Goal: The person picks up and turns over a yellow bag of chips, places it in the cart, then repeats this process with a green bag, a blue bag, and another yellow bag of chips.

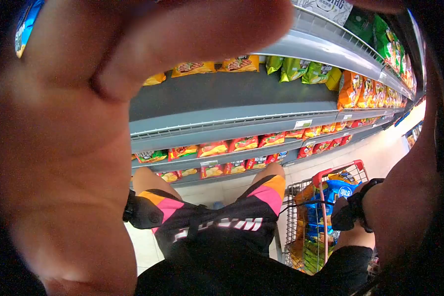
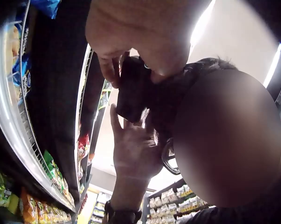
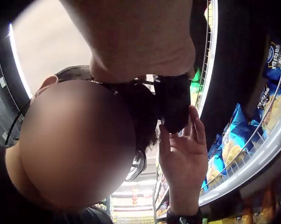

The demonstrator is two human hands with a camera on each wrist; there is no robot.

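Head view: left hand (image 1: 59,148) blocks most of the lens; cart (image 1: 325,177) stands unheld beside the shelves (image 1: 232,123).
Left wrist view: right hand (image 2: 135,149) has straight fingers, tips on the head camera (image 2: 133,88).
Right wrist view: left hand likewise, grasping nothing.
Risk: a nudge could tilt the camera.

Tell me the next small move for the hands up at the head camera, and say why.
Probably lower the left hand away from the lens. It fills the left half of the head view and hides much of the shelf of snack bags. The wrist views show both it and the right hand with fingers against the black head camera, so the right hand alone could likely steady it.
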